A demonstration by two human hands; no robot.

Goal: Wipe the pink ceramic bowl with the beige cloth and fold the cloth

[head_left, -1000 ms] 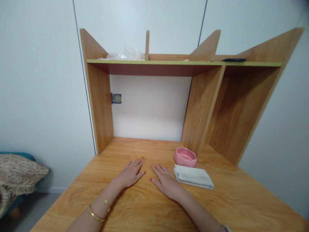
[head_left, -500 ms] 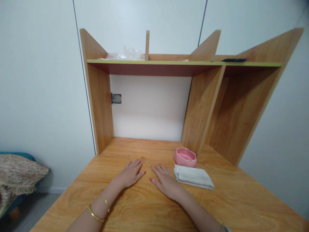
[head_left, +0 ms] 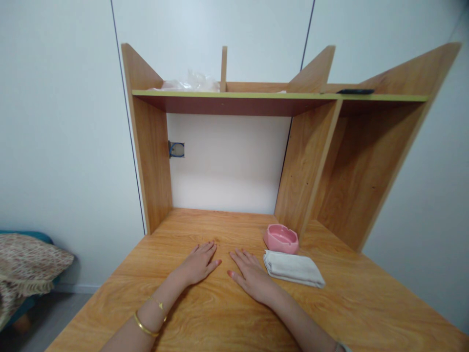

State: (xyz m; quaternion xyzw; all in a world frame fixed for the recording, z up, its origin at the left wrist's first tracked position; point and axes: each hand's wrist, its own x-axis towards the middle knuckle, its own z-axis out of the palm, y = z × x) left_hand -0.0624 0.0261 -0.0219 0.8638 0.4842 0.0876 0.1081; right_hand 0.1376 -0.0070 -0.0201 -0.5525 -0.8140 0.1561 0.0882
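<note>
My left hand (head_left: 199, 262) lies flat on the wooden desk (head_left: 220, 318), palm down, holding nothing. To its right my right hand (head_left: 252, 277) also rests palm down on the desktop, fingers stretched out. A gap of bare wood separates the two thumbs. Just right of my right hand is a folded, pale grey cloth (head_left: 293, 268), apart from the fingers. Behind the cloth stands a pink angular ashtray (head_left: 281, 238), close against the upright wooden divider.
A wooden shelf unit (head_left: 234, 95) rises from the back of the desk. Clear plastic wrapping (head_left: 192, 82) and a flat black object (head_left: 355, 91) lie on its upper shelf. An uncovered wall socket box (head_left: 177, 149) shows at the back. A fringed blanket (head_left: 29, 264) covers blue furniture at left.
</note>
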